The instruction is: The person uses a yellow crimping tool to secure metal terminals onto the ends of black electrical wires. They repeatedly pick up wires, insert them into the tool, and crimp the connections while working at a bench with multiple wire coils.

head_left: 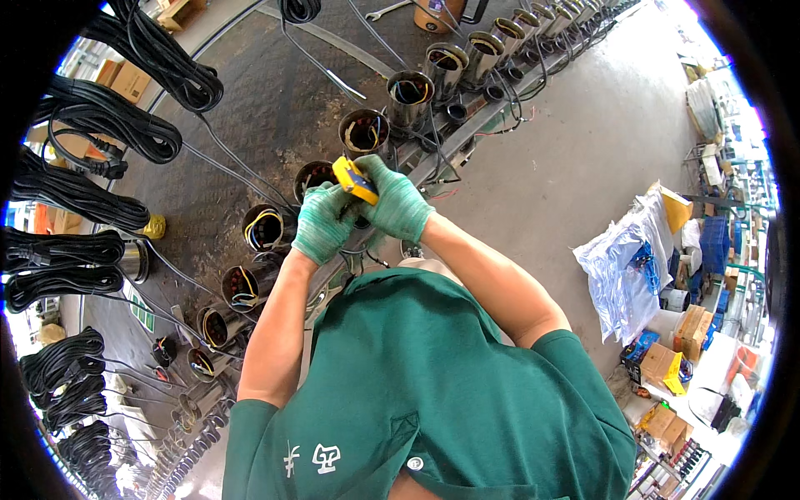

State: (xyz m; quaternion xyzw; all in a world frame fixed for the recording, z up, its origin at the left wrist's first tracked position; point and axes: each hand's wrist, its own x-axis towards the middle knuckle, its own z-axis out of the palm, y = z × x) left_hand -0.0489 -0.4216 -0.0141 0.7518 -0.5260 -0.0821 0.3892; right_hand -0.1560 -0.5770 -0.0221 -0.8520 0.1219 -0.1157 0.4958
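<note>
Both my hands wear green knitted gloves and meet over a row of open metal cylinders at the table edge. My right hand is closed round a small yellow, block-shaped tool with a dark panel; its exact kind is unclear. Close beside it, my left hand has its fingers curled together, and whatever they may hold is hidden. Just beyond the hands is a metal cylinder, partly covered by them. Another cylinder behind it shows wires inside. Left of my left hand, a cylinder has yellow and white wires in its mouth.
More wired cylinders continue along the dark worktable both ways. Bundles of black cable hang at the left, with leads crossing the table. A brown container and a wrench are at the far side. Boxes crowd the right.
</note>
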